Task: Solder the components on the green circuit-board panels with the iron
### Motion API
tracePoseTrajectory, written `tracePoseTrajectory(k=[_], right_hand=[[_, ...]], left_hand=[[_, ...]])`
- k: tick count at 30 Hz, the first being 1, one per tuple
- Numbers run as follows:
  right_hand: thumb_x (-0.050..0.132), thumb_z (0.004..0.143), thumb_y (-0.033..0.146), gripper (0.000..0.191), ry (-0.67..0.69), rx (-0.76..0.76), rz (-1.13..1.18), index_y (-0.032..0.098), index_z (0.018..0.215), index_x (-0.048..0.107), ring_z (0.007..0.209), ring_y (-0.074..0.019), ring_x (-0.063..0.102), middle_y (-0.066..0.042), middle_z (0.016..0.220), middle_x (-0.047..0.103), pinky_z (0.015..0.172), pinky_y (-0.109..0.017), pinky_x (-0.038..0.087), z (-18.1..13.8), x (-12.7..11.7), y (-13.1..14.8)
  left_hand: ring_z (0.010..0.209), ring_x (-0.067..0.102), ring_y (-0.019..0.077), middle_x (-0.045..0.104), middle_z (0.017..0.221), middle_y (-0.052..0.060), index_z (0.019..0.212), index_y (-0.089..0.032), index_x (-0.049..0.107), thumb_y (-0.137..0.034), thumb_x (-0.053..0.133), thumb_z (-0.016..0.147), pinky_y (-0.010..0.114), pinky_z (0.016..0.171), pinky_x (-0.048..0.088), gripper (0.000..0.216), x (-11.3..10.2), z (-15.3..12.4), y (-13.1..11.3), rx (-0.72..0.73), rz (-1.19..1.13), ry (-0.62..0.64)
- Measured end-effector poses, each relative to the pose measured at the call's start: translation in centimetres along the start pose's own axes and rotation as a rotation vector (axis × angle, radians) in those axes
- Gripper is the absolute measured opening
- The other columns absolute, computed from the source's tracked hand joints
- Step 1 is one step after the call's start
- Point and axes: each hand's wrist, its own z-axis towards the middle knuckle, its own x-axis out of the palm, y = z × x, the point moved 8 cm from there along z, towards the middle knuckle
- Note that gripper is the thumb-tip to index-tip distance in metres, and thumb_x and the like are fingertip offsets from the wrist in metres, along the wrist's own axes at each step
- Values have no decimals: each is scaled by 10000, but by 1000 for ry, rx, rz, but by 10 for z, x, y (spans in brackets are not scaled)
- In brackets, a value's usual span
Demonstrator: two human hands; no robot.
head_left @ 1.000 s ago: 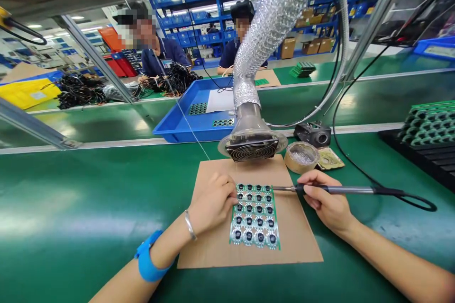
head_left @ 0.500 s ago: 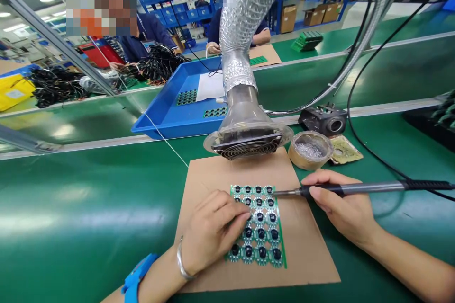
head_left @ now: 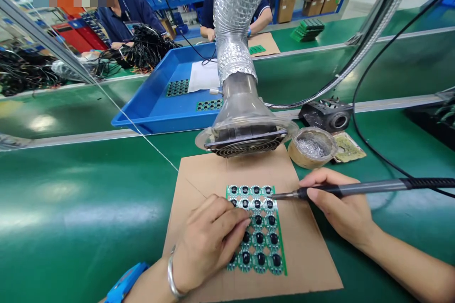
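Note:
My right hand (head_left: 343,210) grips a soldering iron (head_left: 377,186) in a pen-like hold, its tip at the right edge of a green circuit board panel (head_left: 259,220), by the upper two rows. The panel carries rows of round boards with black blobs and lies on a cardboard sheet (head_left: 305,260). My left hand (head_left: 209,241) rests over the panel's left side, thumb and fingers pinched together. A thin solder wire (head_left: 161,154) runs down from the upper left into this hand; its end is hidden by the fingers.
A fume extractor hood (head_left: 249,118) hangs just beyond the panel. Right of it are a round tub (head_left: 313,147), a yellowish sponge (head_left: 348,147) and a black iron stand (head_left: 329,114). A blue tray (head_left: 152,123) holds more panels. Co-workers sit across the bench.
The camera view has shifted a little. The iron's tip stays near the panel's upper right edge, slightly lower against the rows. My left hand keeps its pinch. A co-worker's arms across the bench have moved.

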Motion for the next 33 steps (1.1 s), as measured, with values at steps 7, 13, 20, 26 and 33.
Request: tracePoseTrajectory(k=[7,13,20,26,33], right_hand=[[572,734,180,78,39,-44,-57,208,749,643,514,-119,481,-7,626,594,453,-228,363,1,3,5],[569,737,185,76,50,-70,-107,211,750,639,569,-142,522,-14,646,613,484,-236,391,2,4,9],[576,727,179,72,30,-58,-65,198,745,643,515,-125,492,-13,622,595,457,-237,373,0,1,8],[572,717,166,71,16,-22,11,191,730,638,452,-92,421,2,592,564,388,-214,288,0,1,4],[560,721,166,87,23,-49,-39,206,729,637,456,-90,426,14,583,567,407,-207,310,0,2,9]], left_hand=[[652,517,115,590,740,8,961,-215,600,-162,581,798,248,555,460,173,0,0,0,-4,10,5],[666,516,120,591,754,12,966,-219,598,-162,575,803,252,565,457,175,3,-1,1,-10,4,14],[676,504,121,596,766,13,972,-214,600,-151,587,794,251,576,449,189,5,0,2,-9,-10,12],[667,497,121,578,733,18,930,-190,618,-150,563,808,244,573,439,140,4,1,-2,0,-3,-19],[670,489,125,579,735,17,927,-191,615,-151,566,806,245,579,424,137,9,2,-1,1,-2,1]])
